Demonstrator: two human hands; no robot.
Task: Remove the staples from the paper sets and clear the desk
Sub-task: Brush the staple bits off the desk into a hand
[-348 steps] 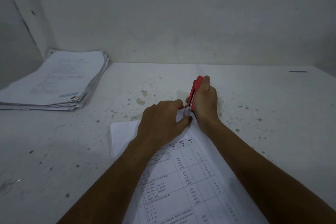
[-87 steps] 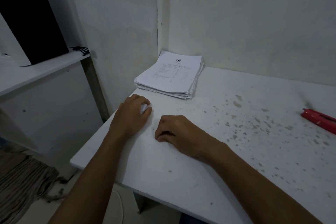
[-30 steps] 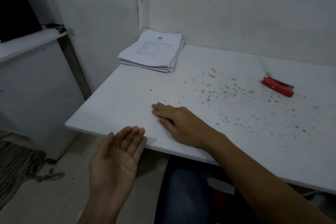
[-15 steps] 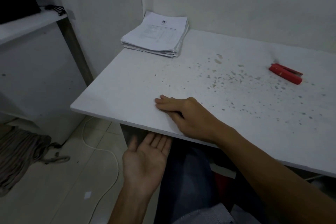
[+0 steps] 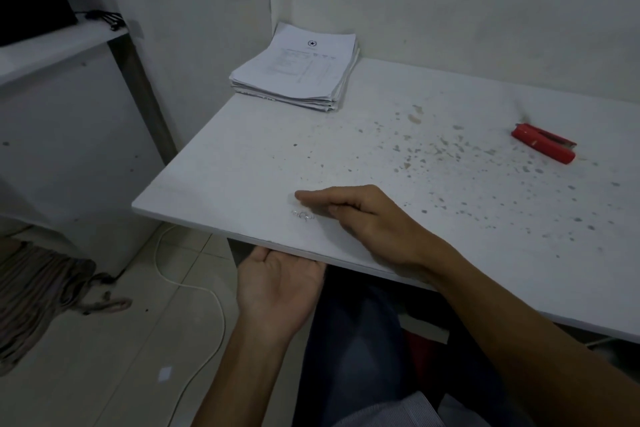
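Note:
A small clump of bent metal staples (image 5: 303, 215) lies on the white desk (image 5: 242, 163) close to its front edge. My right hand (image 5: 360, 218) rests flat on the desk with straight fingers, its edge just behind and to the right of the staples. My left hand (image 5: 277, 284) is held palm up below the desk's front edge, under the staples; its fingertips are hidden by the desk. A stack of paper sets (image 5: 298, 69) sits in the back left corner. A red staple remover (image 5: 543, 147) lies at the right.
The desk top is speckled with grey marks. A white wall stands behind, with a shelf (image 5: 59, 45) at the left. A white cable (image 5: 194, 291) and a heap of cloth (image 5: 38, 291) lie on the tiled floor. My knees are under the desk.
My left hand has moved up under the desk's front edge, palm up. My right hand has slid along the desk, and the staples now show beside its fingers.

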